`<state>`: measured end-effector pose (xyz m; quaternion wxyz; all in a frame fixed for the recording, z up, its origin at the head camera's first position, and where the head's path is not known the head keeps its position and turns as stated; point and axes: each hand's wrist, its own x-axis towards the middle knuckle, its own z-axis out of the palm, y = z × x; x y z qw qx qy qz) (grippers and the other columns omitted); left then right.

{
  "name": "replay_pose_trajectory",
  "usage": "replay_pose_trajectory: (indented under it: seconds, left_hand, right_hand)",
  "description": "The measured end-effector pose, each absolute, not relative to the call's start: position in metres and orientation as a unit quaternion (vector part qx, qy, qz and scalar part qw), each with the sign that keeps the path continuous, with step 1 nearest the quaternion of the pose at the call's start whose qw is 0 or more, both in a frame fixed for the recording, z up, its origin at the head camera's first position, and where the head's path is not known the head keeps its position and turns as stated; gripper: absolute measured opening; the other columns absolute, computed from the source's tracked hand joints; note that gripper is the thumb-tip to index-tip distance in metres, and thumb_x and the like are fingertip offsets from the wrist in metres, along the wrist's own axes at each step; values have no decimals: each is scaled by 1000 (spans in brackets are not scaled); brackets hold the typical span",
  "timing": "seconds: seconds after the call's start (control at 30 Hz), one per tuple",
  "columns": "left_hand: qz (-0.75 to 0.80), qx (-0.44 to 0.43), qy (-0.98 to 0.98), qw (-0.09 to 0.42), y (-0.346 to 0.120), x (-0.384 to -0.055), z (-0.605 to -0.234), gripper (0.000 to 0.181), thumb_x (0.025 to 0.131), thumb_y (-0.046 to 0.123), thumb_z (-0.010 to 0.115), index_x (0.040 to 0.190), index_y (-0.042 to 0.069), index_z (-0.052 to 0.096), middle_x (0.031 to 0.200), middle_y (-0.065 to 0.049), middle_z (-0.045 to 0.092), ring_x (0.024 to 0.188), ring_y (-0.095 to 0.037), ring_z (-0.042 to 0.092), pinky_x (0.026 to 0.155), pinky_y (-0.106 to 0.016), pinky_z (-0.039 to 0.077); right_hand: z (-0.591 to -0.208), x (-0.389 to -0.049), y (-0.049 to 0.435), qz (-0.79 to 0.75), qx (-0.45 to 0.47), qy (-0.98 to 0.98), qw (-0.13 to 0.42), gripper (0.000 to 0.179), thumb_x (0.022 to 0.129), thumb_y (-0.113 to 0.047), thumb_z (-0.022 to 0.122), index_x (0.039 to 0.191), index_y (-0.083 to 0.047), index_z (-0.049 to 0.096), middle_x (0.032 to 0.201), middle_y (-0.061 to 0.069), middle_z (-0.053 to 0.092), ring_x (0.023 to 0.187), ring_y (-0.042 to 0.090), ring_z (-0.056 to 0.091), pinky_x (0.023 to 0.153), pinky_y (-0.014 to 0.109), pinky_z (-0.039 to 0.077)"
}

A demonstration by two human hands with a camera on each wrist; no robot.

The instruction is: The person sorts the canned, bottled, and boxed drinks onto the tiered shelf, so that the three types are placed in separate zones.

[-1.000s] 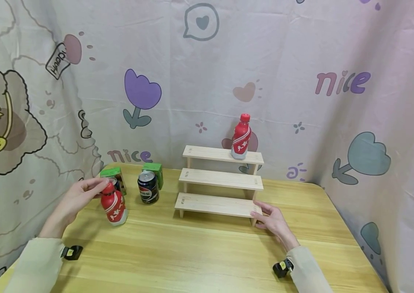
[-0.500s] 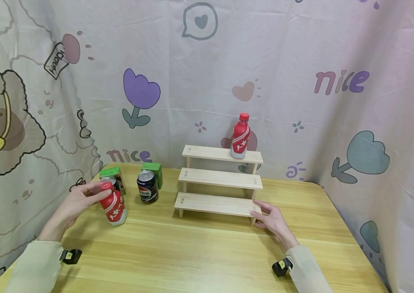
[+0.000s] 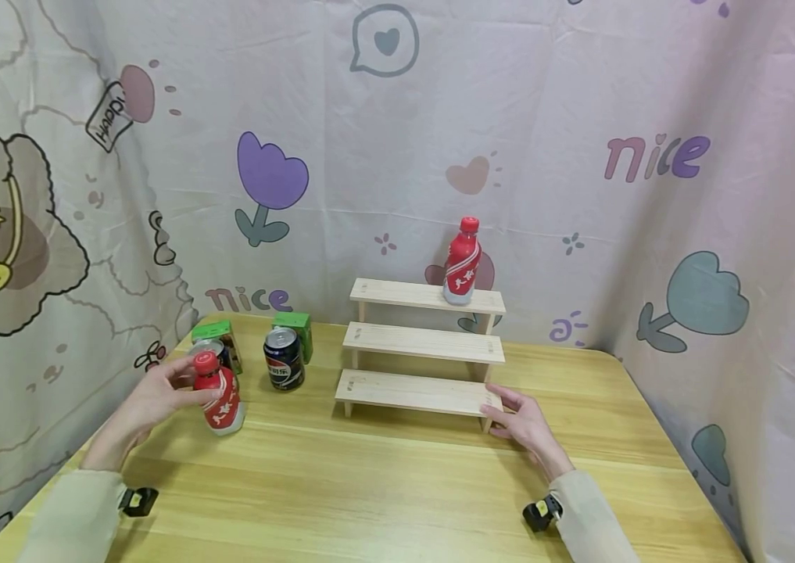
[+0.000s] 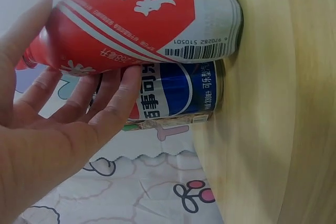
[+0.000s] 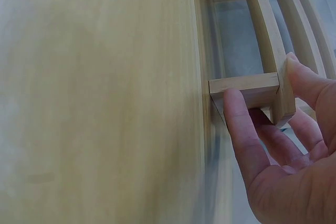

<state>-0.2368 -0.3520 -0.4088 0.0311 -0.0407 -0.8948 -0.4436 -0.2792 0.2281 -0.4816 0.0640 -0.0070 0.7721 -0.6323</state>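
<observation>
My left hand (image 3: 154, 400) is around the upper body of a red plastic drink bottle (image 3: 224, 413), which stands on the table at the left. In the left wrist view the thumb (image 4: 31, 22) is on one side of the bottle and the fingers on the other. On the right, my right hand (image 3: 527, 426) holds the end of the lowest step of a three-step wooden display shelf (image 3: 404, 392), its thumb on the board and its fingers (image 5: 244, 129) against the leg. A second red bottle (image 3: 463, 270) stands upright on the top step.
Just behind the held bottle are a dark blue cola can (image 4: 184, 90) and a green carton (image 3: 214, 329). Another dark blue can (image 3: 284, 363) stands to their right, with a green carton (image 3: 303, 332) behind it. Printed curtains enclose the wooden table (image 3: 369, 493).
My left hand has slid down from the bottle's cap to its upper body, the thumb now across the front. The right hand and the shelf have stayed put.
</observation>
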Motion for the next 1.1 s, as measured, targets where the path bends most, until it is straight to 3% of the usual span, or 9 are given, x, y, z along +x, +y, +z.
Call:
replay_pose_trajectory:
  seconds: [0.13, 0.4, 0.73, 0.97, 1.1]
  left_hand:
    - [-430, -49, -901, 19, -351, -235, -409, 75, 83, 26, 79, 140, -7, 43, 129, -27, 56, 101, -10, 55, 78, -24, 51]
    - [-409, -55, -910, 46, -345, -235, -411, 77, 80, 24, 82, 139, -8, 44, 115, -23, 64, 91, -6, 58, 73, -21, 51]
    - [-433, -16, -900, 36, -343, -236, -410, 80, 80, 33, 82, 140, -6, 45, 129, -28, 58, 93, 2, 56, 76, -19, 51]
    - [-441, -13, -894, 77, -340, -236, -405, 75, 81, 32, 81, 139, 0, 46, 121, -22, 62, 88, 5, 56, 72, -19, 51]
    - [-455, -22, -884, 103, -336, -237, -402, 80, 85, 30, 78, 146, 1, 36, 125, -28, 61, 89, 13, 55, 72, -17, 52]
  right_hand:
    - [-482, -279, 228, -631, -7, 774, 60, 66, 85, -24, 77, 143, -8, 50, 149, 38, 30, 111, 31, 65, 79, 35, 59]
    - [-479, -280, 225, -635, 24, 770, 58, 58, 88, -12, 73, 142, -8, 52, 150, 32, 34, 117, 38, 61, 81, 39, 59]
    - [-479, -279, 225, -632, 21, 772, 61, 58, 89, -14, 73, 142, -9, 51, 152, 31, 32, 130, 45, 47, 83, 38, 58]
    - [-478, -279, 224, -632, 22, 772, 60, 59, 88, -13, 73, 142, -9, 51, 152, 31, 31, 131, 46, 46, 82, 38, 58]
    - [-479, -280, 225, -631, 20, 773, 60, 59, 88, -13, 73, 142, -8, 51, 152, 32, 30, 129, 45, 49, 82, 38, 58]
